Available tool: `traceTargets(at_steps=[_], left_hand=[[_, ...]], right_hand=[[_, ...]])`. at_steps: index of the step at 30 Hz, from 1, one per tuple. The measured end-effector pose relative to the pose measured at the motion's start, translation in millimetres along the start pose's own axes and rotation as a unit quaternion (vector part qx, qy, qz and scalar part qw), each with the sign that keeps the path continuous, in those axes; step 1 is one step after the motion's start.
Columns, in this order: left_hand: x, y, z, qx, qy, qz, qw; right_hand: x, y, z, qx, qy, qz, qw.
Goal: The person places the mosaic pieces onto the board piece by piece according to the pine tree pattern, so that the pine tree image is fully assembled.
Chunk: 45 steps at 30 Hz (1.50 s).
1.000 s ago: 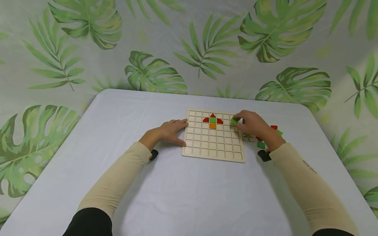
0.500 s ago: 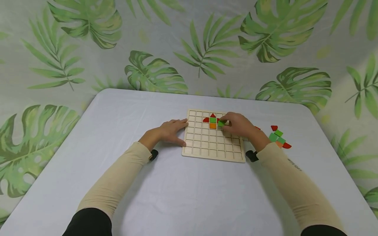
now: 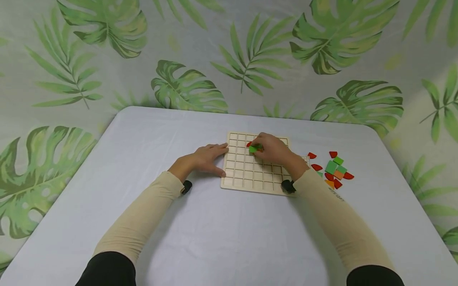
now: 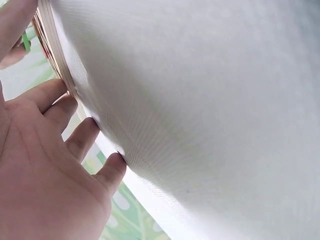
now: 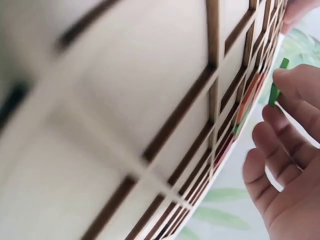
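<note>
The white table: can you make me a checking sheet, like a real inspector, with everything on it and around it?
Surface: white-covered table, lightly creased.
Job's things: wooden grid board lying flat; set pieces in red, orange and green on it, partly hidden from the head view; one green piece held over it.
Clutter: loose pieces in red, green and orange, scattered right of the board.
Hands: left hand touches the board's left edge; right hand pinches the green piece.
Cables: nothing seen.
Surroundings: leaf-print backdrop behind the table; beige sleeves on both arms.
</note>
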State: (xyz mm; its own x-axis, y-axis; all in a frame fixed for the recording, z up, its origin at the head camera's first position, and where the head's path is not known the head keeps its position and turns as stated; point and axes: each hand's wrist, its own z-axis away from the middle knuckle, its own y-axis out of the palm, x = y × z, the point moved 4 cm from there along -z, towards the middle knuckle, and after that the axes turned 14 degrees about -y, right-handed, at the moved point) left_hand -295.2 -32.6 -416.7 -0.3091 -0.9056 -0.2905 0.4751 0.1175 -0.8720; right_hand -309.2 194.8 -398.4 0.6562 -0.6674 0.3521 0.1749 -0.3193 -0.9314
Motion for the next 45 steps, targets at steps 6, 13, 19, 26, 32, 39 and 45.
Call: traceTargets(at_steps=[6,13,19,26,32,39,45], left_hand=[[-0.7,0.7,-2.0,0.000,0.004,-0.003,1.0000],[-0.7,0.4,-2.6,0.002,0.001,0.002,1.0000],[-0.4,0.2,-2.0,0.000,-0.001,0.000,1.0000],[0.5,0.0,-1.2,-0.002,0.001,-0.001,1.0000],[-0.1,0.1,-0.6,0.001,0.000,0.000,1.0000],[-0.7,0.1,0.2,0.001,0.002,-0.006,1.0000],[0.5,0.0,-1.1,0.001,-0.002,-0.005,1.0000]], right_hand=[[5.2,3.7,-4.3,0.009,-0.002,0.006,0.9999],[7.7,5.5,-6.7,0.025,0.009,0.035,0.9990],[9.9,5.9,-8.2,0.024,0.000,0.054,0.9983],[9.3,7.2,-9.0,0.022,0.001,0.041,0.9989],[7.7,8.8,-7.7,0.023,0.007,0.034,0.9991],[8.2,8.4,-5.9,0.013,0.006,0.010,0.9999],[9.5,7.4,-7.8,0.011,0.005,0.007,0.9999]])
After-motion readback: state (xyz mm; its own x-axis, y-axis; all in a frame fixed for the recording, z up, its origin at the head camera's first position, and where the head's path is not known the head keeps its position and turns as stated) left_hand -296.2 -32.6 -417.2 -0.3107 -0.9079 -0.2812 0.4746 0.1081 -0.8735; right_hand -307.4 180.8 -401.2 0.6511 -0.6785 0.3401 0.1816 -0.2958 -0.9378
